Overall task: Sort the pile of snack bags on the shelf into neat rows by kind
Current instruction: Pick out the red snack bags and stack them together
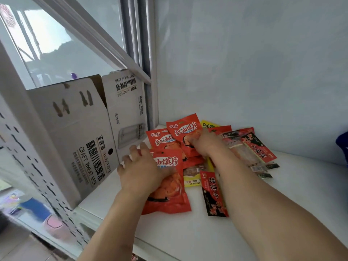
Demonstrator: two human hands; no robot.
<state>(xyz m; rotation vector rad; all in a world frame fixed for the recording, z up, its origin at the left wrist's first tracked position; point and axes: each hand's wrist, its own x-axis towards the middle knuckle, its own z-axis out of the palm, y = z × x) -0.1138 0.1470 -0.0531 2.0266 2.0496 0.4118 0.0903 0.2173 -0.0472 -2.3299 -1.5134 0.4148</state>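
Note:
A pile of snack bags lies on the white shelf (pixel 293 194) near the back wall. Three red bags of one kind lie at the pile's left. My left hand (pixel 139 170) rests flat, fingers spread, on the nearest red bag (pixel 169 194). My right hand (pixel 205 142) grips the rearmost red bag (pixel 183 129), which overlaps the middle red bag (pixel 160 140). A black-and-red strip packet (pixel 213 194) lies in front. Two similar strip packets (pixel 258 147) lie at the right. A yellow bag (pixel 207 124) peeks out behind, and a yellow-edged packet (pixel 194 174) lies under the pile.
A white beer carton (pixel 79 140) stands open at the shelf's left end, close to my left hand. A perforated metal upright (pixel 37 170) frames the shelf's left side. A dark blue object (pixel 342 144) shows at the right edge.

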